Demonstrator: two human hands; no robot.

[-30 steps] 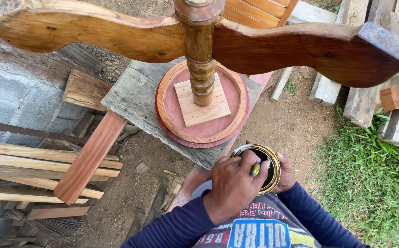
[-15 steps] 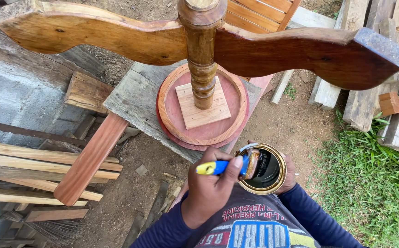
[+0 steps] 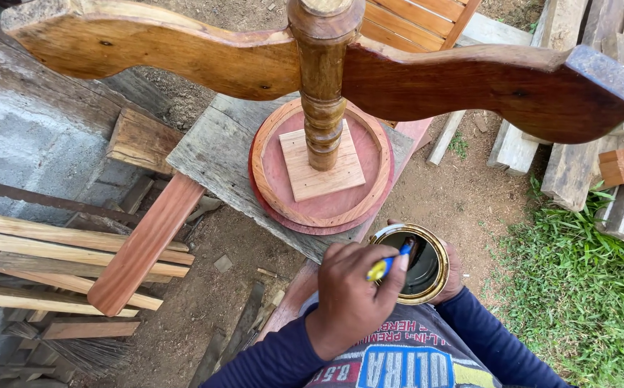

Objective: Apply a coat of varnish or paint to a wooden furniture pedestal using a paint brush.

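My left hand (image 3: pixel 351 296) grips a small brush (image 3: pixel 387 264) with a yellow and blue handle, its tip dipped into an open round tin (image 3: pixel 433 282). My right hand (image 3: pixel 456 271) cups the tin from the right and below, mostly hidden behind it. The tin holds dark liquid and has a gold rim. Just beyond it stands a wooden piece: a turned post (image 3: pixel 324 86) on a round reddish base (image 3: pixel 369 197), with a curved crosspiece (image 3: pixel 470 82) glossy and darker on its right half. The base rests on a grey board (image 3: pixel 218 154).
A reddish plank (image 3: pixel 143 248) leans down from the grey board at left. Pale wooden slats (image 3: pixel 53 259) lie stacked at far left beside a concrete block wall (image 3: pixel 17 136). Planks and offcuts (image 3: pixel 599 158) lie at right above a patch of grass (image 3: pixel 585 287). Bare dirt lies below.
My left hand has turned the brush from lying across the tin's rim to pointing down into the tin. The tin has stayed in my right hand.
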